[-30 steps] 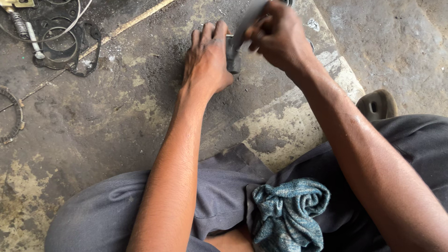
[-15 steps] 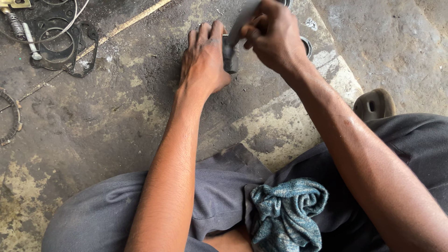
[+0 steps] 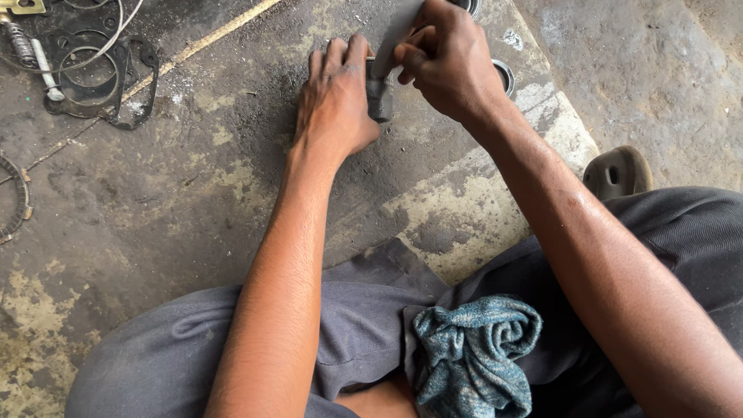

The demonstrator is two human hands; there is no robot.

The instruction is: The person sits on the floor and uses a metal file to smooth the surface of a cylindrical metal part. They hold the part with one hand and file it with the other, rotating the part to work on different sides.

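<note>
Fingertips of the right hand (image 3: 449, 66) are pinching a flat grey strip (image 3: 396, 32), which is slanting up toward the top edge of the view, while the left hand (image 3: 334, 101) is lying palm-down on the stained concrete floor (image 3: 193, 209) with its fingers close together, pressing against a small dark metal block (image 3: 379, 97). That block is sitting on the floor between the two hands, its left side touching the left fingers and its top partly hidden under the right hand's knuckles; whether the strip is touching the block cannot be told, since the right hand is blocking the meeting point. Just beyond the right wrist, a round metal ring (image 3: 505, 75) is peeking out, half covered by the hand. Both bare forearms are stretching forward from the person's lap, where a crumpled blue-green rag (image 3: 472, 356) is resting on grey trousers (image 3: 356, 333). Near the right knee, the toe of a dark sandal (image 3: 617, 172) is showing on paler concrete. Well apart at the upper left, a flat black gasket (image 3: 97, 81) is lying under loops of light wire (image 3: 101, 46), beside a small coil spring (image 3: 19, 42). At the left edge, part of a toothed dark ring (image 3: 17, 197) is showing.
</note>
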